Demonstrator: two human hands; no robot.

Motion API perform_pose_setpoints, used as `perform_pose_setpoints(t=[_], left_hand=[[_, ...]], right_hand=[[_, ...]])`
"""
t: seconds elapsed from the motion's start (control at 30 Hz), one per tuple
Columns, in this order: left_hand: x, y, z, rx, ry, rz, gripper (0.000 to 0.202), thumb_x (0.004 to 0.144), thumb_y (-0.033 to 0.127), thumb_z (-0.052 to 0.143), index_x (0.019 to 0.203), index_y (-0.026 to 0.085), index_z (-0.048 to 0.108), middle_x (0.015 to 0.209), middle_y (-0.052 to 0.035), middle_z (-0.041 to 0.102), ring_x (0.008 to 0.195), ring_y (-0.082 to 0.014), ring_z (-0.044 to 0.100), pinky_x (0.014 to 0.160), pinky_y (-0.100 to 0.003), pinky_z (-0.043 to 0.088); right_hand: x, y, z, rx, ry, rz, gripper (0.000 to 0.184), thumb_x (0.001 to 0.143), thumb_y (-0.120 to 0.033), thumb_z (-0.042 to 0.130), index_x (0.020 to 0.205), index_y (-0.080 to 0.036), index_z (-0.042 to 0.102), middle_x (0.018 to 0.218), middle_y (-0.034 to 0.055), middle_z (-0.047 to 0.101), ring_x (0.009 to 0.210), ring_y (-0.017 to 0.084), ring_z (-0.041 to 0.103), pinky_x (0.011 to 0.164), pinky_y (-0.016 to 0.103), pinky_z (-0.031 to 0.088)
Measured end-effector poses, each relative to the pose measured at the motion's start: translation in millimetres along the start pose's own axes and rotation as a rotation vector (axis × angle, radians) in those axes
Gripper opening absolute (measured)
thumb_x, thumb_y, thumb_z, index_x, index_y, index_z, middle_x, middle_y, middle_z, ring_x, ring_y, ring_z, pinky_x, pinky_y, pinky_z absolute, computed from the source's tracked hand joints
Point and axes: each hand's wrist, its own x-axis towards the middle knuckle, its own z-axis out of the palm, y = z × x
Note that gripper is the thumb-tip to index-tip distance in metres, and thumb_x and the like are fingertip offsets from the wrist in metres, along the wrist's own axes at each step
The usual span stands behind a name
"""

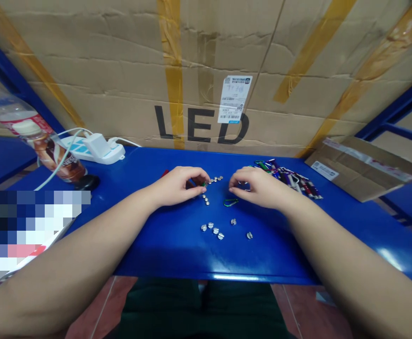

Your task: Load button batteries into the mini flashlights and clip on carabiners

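Note:
My left hand (186,185) is closed over the table, thumb and fingers curled in; a speck of green shows at the fingertips, but what they grip is mostly hidden. Part of a red thing (165,173) shows behind it. Small silver round pieces (206,200) lie below these fingertips, with more small discs (216,180) just beyond. My right hand (255,187) is curved, thumb and forefinger apart, nothing visibly held. Under its fingertips rests a green carabiner (230,202). Nearer me are several larger silver slotted pieces (215,230).
Coloured metal tubes with carabiners (294,181) are heaped beyond my right hand. A small carton (364,167) stands at right. Bottles (55,157) and a white power strip (112,153) with cables are at left. A large cardboard box (121,84) closes off the blue table's (177,249) back.

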Motion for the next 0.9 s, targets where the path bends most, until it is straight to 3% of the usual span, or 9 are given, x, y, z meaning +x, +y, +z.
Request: perform_pose_setpoints(t=[0.13, 0.23, 0.53, 0.9], left_hand=[[0, 2, -0.9, 0.052, -0.012, 0.015, 0.019, 0.093, 0.031, 0.067, 0.107, 0.021, 0.073, 0.103, -0.0046, 0.076, 0.092, -0.0178, 0.070, 0.070, -0.026, 0.055], [-1, 0, -0.9, 0.049, -0.005, 0.011, 0.019, 0.092, 0.031, 0.068, 0.107, 0.021, 0.074, 0.104, -0.0047, 0.076, 0.092, -0.0180, 0.070, 0.070, -0.026, 0.054], [0, -2, -0.6, 0.008, 0.011, -0.008, 0.020, 0.091, 0.033, 0.068, 0.105, 0.019, 0.074, 0.104, -0.0057, 0.077, 0.093, -0.0185, 0.071, 0.071, -0.027, 0.054], [0, -3, 0.4, 0.024, 0.004, -0.012, 0.019, 0.091, 0.034, 0.070, 0.104, 0.021, 0.073, 0.104, -0.0038, 0.077, 0.092, -0.0172, 0.071, 0.072, -0.026, 0.055]], right_hand=[[-16, 21, -16, 0.000, -0.120, 0.130, 0.009, 0.090, -0.023, 0.064, 0.089, -0.020, 0.073, 0.093, 0.0067, 0.076, 0.082, 0.022, 0.068, 0.077, 0.035, 0.052], [-22, 28, -20, 0.042, -0.187, 0.132, 0.011, 0.089, -0.026, 0.068, 0.094, -0.022, 0.076, 0.098, 0.0061, 0.076, 0.085, 0.022, 0.069, 0.077, 0.035, 0.053], [-13, 14, -4, 0.112, -0.279, 0.131, 0.022, 0.089, -0.031, 0.073, 0.107, -0.020, 0.079, 0.109, 0.0096, 0.074, 0.094, 0.025, 0.070, 0.085, 0.039, 0.055], [-11, 7, -1, 0.161, -0.282, 0.146, 0.009, 0.083, -0.015, 0.067, 0.089, -0.019, 0.070, 0.094, 0.0054, 0.070, 0.083, 0.020, 0.065, 0.077, 0.033, 0.049]])
